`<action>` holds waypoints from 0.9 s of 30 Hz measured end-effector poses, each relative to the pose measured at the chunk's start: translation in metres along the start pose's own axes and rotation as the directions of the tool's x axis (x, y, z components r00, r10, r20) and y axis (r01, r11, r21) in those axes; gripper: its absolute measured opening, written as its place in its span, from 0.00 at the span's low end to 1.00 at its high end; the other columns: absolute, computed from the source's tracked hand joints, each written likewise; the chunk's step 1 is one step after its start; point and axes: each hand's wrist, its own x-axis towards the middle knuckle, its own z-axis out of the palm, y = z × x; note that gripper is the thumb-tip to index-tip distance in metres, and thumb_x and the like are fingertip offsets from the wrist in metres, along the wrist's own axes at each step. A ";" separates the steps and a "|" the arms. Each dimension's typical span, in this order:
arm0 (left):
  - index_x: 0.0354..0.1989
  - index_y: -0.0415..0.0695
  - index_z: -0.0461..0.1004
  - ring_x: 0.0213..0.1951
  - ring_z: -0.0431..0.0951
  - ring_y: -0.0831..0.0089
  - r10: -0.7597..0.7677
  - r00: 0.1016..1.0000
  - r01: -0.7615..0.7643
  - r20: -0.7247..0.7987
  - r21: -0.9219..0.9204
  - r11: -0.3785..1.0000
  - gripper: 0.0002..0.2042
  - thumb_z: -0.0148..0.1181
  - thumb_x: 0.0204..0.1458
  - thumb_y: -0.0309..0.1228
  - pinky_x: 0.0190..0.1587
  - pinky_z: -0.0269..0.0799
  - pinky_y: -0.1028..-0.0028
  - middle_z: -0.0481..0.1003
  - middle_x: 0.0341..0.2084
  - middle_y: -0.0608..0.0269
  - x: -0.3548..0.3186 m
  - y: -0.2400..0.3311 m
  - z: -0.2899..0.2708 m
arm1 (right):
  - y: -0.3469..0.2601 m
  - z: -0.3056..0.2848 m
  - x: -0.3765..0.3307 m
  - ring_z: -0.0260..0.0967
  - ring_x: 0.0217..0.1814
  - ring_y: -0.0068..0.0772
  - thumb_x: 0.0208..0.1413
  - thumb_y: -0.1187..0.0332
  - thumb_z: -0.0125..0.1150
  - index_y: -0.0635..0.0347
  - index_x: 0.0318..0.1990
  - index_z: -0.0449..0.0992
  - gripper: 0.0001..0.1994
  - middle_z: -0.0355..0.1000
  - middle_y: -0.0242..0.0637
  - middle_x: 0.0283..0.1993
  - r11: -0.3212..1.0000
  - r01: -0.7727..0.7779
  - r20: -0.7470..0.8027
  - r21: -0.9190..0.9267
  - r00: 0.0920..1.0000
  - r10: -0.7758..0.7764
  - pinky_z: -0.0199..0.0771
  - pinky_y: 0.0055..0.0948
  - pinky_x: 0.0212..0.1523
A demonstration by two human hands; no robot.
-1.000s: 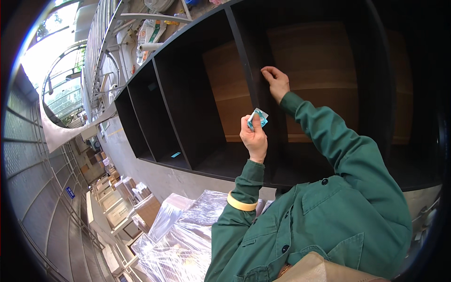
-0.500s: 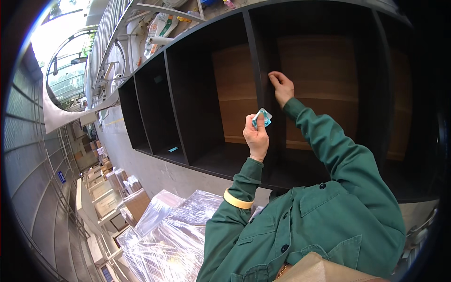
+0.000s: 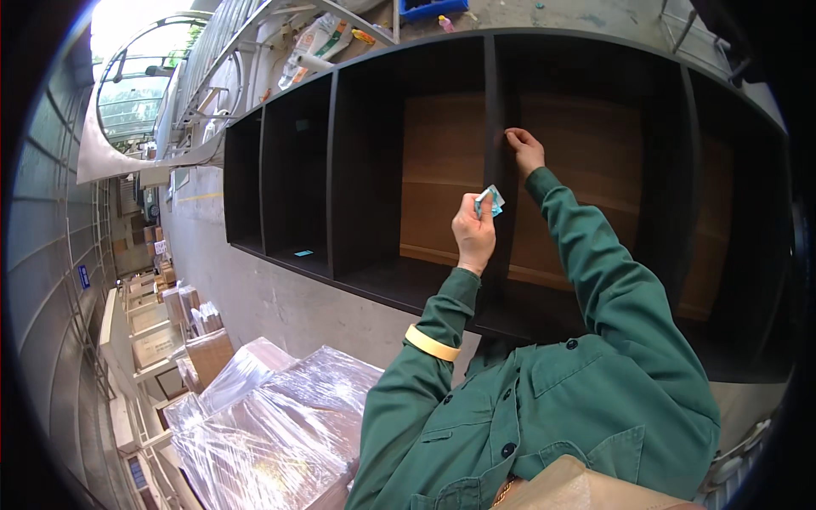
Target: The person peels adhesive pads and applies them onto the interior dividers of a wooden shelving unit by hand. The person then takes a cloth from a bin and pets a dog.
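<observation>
A large dark cabinet [image 3: 408, 299] with open compartments and brown back panels lies before me. My left hand [image 3: 474, 236] is closed around a small folded teal-and-white sheet or packet [image 3: 493, 202], held in front of the cabinet's upright divider [image 3: 491, 110]. Higher up, the fingers of my right hand [image 3: 529, 153] are pinched together at the right side of that divider. Whatever they may hold is too small to see. A yellowish tape roll [image 3: 432, 343] circles my left forearm over the green sleeve. In a left compartment a small teal piece [image 3: 303, 252] rests near the front edge.
Stacked boards in clear plastic wrap [image 3: 272, 425] stand at the lower left. Cartons [image 3: 208, 353] and wooden frames lie beyond them. Behind the cabinet are a metal rack [image 3: 200, 64], bags [image 3: 323, 42] and a blue crate [image 3: 433, 8].
The view has shifted, so more of the cabinet's far edge and right end shows. Both hands keep nearly the same poses, with the right hand still at the divider.
</observation>
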 end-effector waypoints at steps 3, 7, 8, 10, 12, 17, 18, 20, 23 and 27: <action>0.26 0.39 0.67 0.19 0.63 0.81 0.009 1.000 -0.009 -0.009 -0.015 1.000 0.11 0.51 0.56 0.33 0.23 0.62 0.78 0.67 0.15 0.67 0.001 -0.010 -0.004 | -0.015 0.001 -0.017 0.61 0.25 0.17 0.52 0.67 0.55 0.58 0.31 0.75 0.06 0.68 0.26 0.26 0.997 0.019 -0.026 -0.076 0.999 -0.021 0.61 0.18 0.25; 0.26 0.41 0.65 0.13 0.62 0.84 -0.299 0.938 0.345 0.172 -0.481 0.806 0.11 0.50 0.56 0.34 0.16 0.59 0.81 0.66 0.14 0.70 -0.002 -0.010 -0.025 | -0.065 -0.009 -0.087 0.63 0.24 0.20 0.49 0.57 0.57 0.56 0.22 0.71 0.13 0.67 0.30 0.22 0.673 -0.227 0.456 -0.704 0.582 0.673 0.65 0.22 0.28; 0.26 0.43 0.64 0.11 0.62 0.85 -0.276 0.943 0.334 0.189 -0.565 0.755 0.10 0.49 0.57 0.35 0.14 0.56 0.83 0.65 0.14 0.71 -0.005 -0.009 -0.033 | -0.076 -0.010 -0.104 0.63 0.24 0.20 0.50 0.57 0.57 0.56 0.23 0.70 0.13 0.66 0.30 0.22 0.682 -0.394 0.360 -0.617 0.629 0.689 0.66 0.23 0.28; 0.27 0.44 0.65 0.12 0.63 0.84 -0.309 0.923 0.381 0.228 -0.640 0.667 0.10 0.48 0.57 0.36 0.15 0.57 0.83 0.65 0.14 0.70 -0.020 -0.006 -0.059 | -0.099 -0.012 -0.129 0.62 0.24 0.19 0.53 0.58 0.54 0.54 0.24 0.67 0.12 0.65 0.28 0.23 0.778 -0.359 0.282 -0.516 0.786 0.550 0.66 0.22 0.27; 0.27 0.44 0.65 0.13 0.64 0.85 -0.266 0.928 0.373 0.262 -0.671 0.641 0.10 0.48 0.57 0.36 0.15 0.57 0.83 0.65 0.14 0.71 -0.046 -0.003 -0.094 | -0.114 -0.018 -0.151 0.63 0.23 0.18 0.57 0.61 0.51 0.54 0.26 0.64 0.10 0.66 0.27 0.24 0.871 -0.082 0.352 -0.485 0.893 0.280 0.67 0.20 0.26; 0.27 0.44 0.65 0.13 0.60 0.86 -0.400 0.861 0.506 0.315 -0.608 0.612 0.11 0.46 0.58 0.36 0.17 0.53 0.84 0.62 0.12 0.72 -0.136 -0.038 -0.218 | -0.093 0.069 -0.266 0.65 0.23 0.21 0.59 0.65 0.46 0.58 0.31 0.64 0.08 0.67 0.32 0.25 0.836 0.197 0.501 -0.512 0.859 0.104 0.68 0.19 0.25; 0.27 0.44 0.65 0.13 0.59 0.86 -0.445 0.854 0.508 0.269 -0.618 0.601 0.11 0.46 0.58 0.36 0.17 0.53 0.84 0.62 0.11 0.72 -0.154 -0.049 -0.239 | -0.076 0.091 -0.292 0.65 0.24 0.20 0.59 0.65 0.46 0.59 0.32 0.65 0.08 0.67 0.32 0.25 0.823 0.174 0.502 -0.541 0.852 0.150 0.67 0.19 0.26; 0.27 0.44 0.65 0.13 0.59 0.86 -0.483 0.839 0.518 0.249 -0.637 0.572 0.11 0.46 0.58 0.36 0.17 0.53 0.84 0.61 0.11 0.73 -0.190 -0.071 -0.270 | -0.036 0.143 -0.348 0.64 0.25 0.19 0.55 0.71 0.51 0.63 0.32 0.68 0.04 0.67 0.31 0.24 0.815 0.014 0.465 -0.579 0.827 0.316 0.66 0.19 0.27; 0.31 0.43 0.66 0.14 0.59 0.87 -0.564 0.787 0.570 0.251 -0.646 0.508 0.09 0.46 0.58 0.34 0.17 0.53 0.85 0.63 0.13 0.72 -0.226 -0.097 -0.299 | 0.043 0.193 -0.390 0.68 0.24 0.25 0.51 0.71 0.57 0.61 0.30 0.75 0.04 0.69 0.34 0.22 0.613 0.446 0.720 -0.652 0.616 0.318 0.68 0.22 0.27; 0.39 0.43 0.63 0.18 0.60 0.88 -0.430 0.854 0.493 0.294 -0.720 0.488 0.05 0.46 0.57 0.29 0.16 0.53 0.86 0.65 0.21 0.72 -0.244 -0.115 -0.331 | 0.093 0.238 -0.420 0.68 0.29 0.37 0.44 0.67 0.62 0.56 0.30 0.74 0.06 0.69 0.34 0.25 0.325 0.787 0.839 -0.525 0.414 0.353 0.69 0.31 0.29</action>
